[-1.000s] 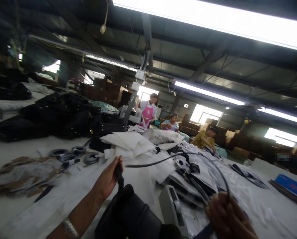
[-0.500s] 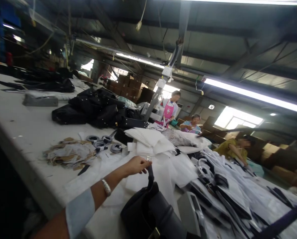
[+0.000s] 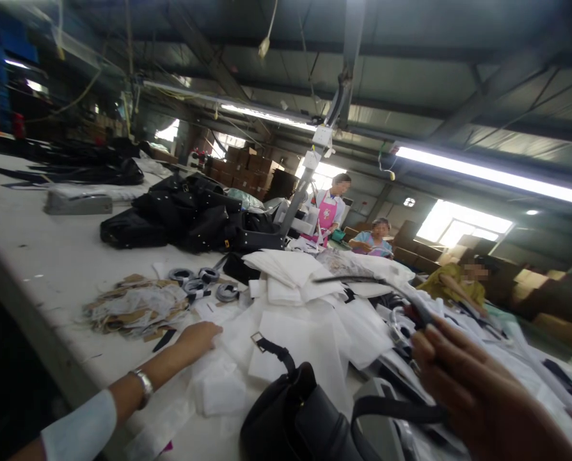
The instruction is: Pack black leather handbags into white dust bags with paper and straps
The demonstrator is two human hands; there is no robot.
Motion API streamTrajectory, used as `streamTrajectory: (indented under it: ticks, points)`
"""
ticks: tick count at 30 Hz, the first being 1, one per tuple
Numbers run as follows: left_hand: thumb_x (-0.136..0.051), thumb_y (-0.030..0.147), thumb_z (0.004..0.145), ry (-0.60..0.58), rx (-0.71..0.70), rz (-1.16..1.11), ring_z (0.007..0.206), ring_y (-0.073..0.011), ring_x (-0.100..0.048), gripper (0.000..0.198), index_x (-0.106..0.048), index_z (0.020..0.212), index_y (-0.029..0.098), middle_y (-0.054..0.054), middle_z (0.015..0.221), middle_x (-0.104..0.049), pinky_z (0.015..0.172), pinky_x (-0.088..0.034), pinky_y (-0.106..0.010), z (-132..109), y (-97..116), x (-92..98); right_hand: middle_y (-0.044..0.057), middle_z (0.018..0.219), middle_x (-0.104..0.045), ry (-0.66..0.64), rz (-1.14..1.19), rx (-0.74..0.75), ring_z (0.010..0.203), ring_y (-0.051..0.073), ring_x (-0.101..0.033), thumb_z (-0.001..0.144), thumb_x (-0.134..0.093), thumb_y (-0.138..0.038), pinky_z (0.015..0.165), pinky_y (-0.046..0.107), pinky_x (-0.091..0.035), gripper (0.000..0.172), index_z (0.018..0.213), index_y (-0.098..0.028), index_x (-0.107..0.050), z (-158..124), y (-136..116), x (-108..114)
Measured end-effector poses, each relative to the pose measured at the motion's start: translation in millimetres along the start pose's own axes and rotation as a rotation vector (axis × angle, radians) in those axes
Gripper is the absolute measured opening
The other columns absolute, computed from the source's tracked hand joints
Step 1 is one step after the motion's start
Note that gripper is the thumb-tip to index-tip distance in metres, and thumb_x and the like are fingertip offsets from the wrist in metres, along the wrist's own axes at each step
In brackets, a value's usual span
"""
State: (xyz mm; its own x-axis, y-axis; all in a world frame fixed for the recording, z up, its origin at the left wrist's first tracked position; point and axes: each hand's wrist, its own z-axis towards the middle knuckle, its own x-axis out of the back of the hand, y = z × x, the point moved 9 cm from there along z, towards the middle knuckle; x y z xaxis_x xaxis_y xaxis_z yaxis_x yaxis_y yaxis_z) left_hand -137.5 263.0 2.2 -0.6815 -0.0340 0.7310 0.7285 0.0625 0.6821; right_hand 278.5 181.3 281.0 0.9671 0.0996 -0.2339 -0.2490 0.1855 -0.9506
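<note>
A black handbag [image 3: 309, 416] stands at the bottom middle, its short strap with a metal buckle [image 3: 262, 342] sticking up unheld. My right hand [image 3: 473, 378], blurred at the lower right, is closed on a long black strap [image 3: 396, 410] that loops from the bag. The strap's thin free end points left above the hand. Left of the bag, my left hand [image 3: 197, 339] is over the edge of thin white sheets [image 3: 286, 346], fingers pressed together. Its fingertips are turned away, so I cannot make out what is between them.
Rolled grey strips [image 3: 227, 292] lie beside a heap of scraps [image 3: 137, 304]. Black bags [image 3: 190, 211] pile up farther back. A grey tape dispenser [image 3: 382, 410] stands right of the handbag. Several people work beyond the table, one in a pink apron [image 3: 325, 214].
My left hand has let go of the buckle strap and moved left and down to the white sheets. My right hand has come in from the right, holding the long strap.
</note>
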Motion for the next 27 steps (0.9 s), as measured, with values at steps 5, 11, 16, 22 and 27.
streamTrajectory:
  ticks: [5,11,16,22,27]
  points:
    - [-0.067,0.032,0.094,0.05,0.0,-0.027,0.106,-0.0236,-0.065,0.024,-0.065,0.112,0.017,-0.007,0.117,-0.067,0.093,-0.054,-0.046,7.5,-3.6,15.4,0.001,0.071,-0.062,-0.052,0.017,-0.242,0.043,0.005,-0.042,0.071,-0.087,-0.036,0.037,0.017,-0.033,0.046,0.111,-0.021,-0.071,-26.4,71.9,-49.6]
    - [-0.072,0.039,0.089,0.191,-0.041,-0.27,0.091,-0.0216,-0.068,0.024,-0.07,0.091,0.015,-0.003,0.094,-0.072,0.087,-0.054,-0.04,4.0,4.5,80.1,-0.008,0.06,-0.052,-0.088,0.205,-0.267,0.038,0.0,-0.03,0.074,-0.086,-0.046,0.038,0.012,-0.025,0.055,0.117,-0.021,-0.064,-29.2,122.5,-60.6]
    - [-0.087,0.059,0.061,0.372,-0.025,-0.518,0.106,-0.0311,-0.067,0.052,-0.076,0.092,0.018,-0.008,0.104,-0.077,0.087,-0.054,-0.032,-18.6,28.0,140.2,-0.012,0.046,-0.036,-0.158,0.366,-0.274,0.036,0.002,-0.016,0.084,-0.075,-0.054,0.034,0.014,-0.018,0.049,0.116,-0.019,-0.064,-23.8,141.2,-70.5]
    - [-0.091,0.052,0.057,0.381,-0.068,-0.798,0.085,-0.0215,-0.074,0.05,-0.077,0.092,0.019,-0.009,0.099,-0.079,0.079,-0.058,-0.026,-48.4,92.7,169.5,0.005,0.09,-0.071,-0.188,0.337,-0.138,0.049,0.002,-0.043,0.076,-0.084,-0.045,0.046,0.015,-0.034,0.048,0.112,-0.019,-0.068,-19.0,123.3,-67.3]
    - [-0.092,0.045,0.06,0.319,-0.083,-0.88,0.073,-0.0179,-0.073,0.041,-0.079,0.089,0.018,-0.009,0.09,-0.08,0.068,-0.058,-0.022,-68.5,146.8,149.6,-0.004,0.065,-0.059,-0.216,0.234,-0.084,0.041,0.001,-0.024,0.088,-0.07,-0.055,0.038,0.015,-0.018,0.047,0.121,-0.022,-0.064,-23.4,113.0,-62.1]
